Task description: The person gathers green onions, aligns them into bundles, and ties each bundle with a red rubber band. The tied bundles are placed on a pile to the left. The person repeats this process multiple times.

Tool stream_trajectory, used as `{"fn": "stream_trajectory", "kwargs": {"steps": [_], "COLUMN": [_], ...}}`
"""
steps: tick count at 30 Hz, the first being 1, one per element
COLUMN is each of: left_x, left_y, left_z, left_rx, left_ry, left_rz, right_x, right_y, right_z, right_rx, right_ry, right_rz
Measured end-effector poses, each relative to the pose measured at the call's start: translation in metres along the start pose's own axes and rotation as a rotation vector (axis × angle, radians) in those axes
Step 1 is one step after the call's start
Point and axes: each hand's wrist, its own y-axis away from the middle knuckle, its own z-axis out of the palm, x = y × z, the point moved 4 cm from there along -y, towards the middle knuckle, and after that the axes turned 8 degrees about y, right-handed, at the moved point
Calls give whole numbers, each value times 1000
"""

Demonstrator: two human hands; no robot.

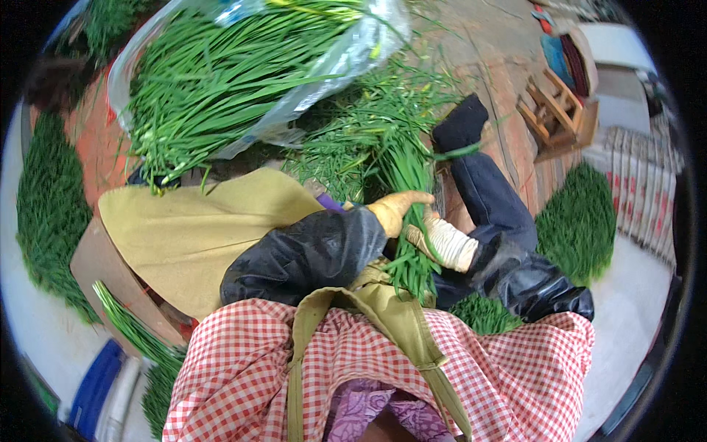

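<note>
A bunch of long green leafy stems [409, 166], which look like garlic chives, runs between my hands in front of my lap. My left hand [393, 211], in a yellowish glove, grips the bunch from the left with its fingers across it. Against the right side of the bunch, my right hand [432, 236] closes around the stems; white banding or a ribbed cuff covers its wrist, and its fingers are partly hidden. The leaf ends hang below the hands over the khaki apron [381, 279]. Loose trimmings [364, 119] lie heaped just beyond the bunch.
A clear plastic bag [342, 72] full of green stems [232, 83] lies ahead to the left. Dark green piles [52, 221] [577, 226] stand at both sides. A small wooden stool [558, 116] lies on its side at right. My outstretched leg [491, 188] borders the trimmings.
</note>
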Motion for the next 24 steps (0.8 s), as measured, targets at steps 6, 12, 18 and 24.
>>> {"fn": "stream_trajectory", "kwargs": {"steps": [6, 12, 18, 24], "left_x": [35, 15, -9, 2], "left_y": [68, 172, 273, 360], "left_z": [8, 24, 32, 27], "left_rx": [-133, -4, 316, 764], "left_ry": [128, -386, -890, -1327], "left_rz": [-4, 206, 327, 255], "right_x": [-3, -34, 34, 91], "right_y": [56, -29, -114, -191], "right_z": [40, 0, -37, -68], "right_rx": [495, 272, 784, 549], "right_ry": [-1833, -2705, -2554, -2336], "right_rz": [162, -709, -278, -1162]}}
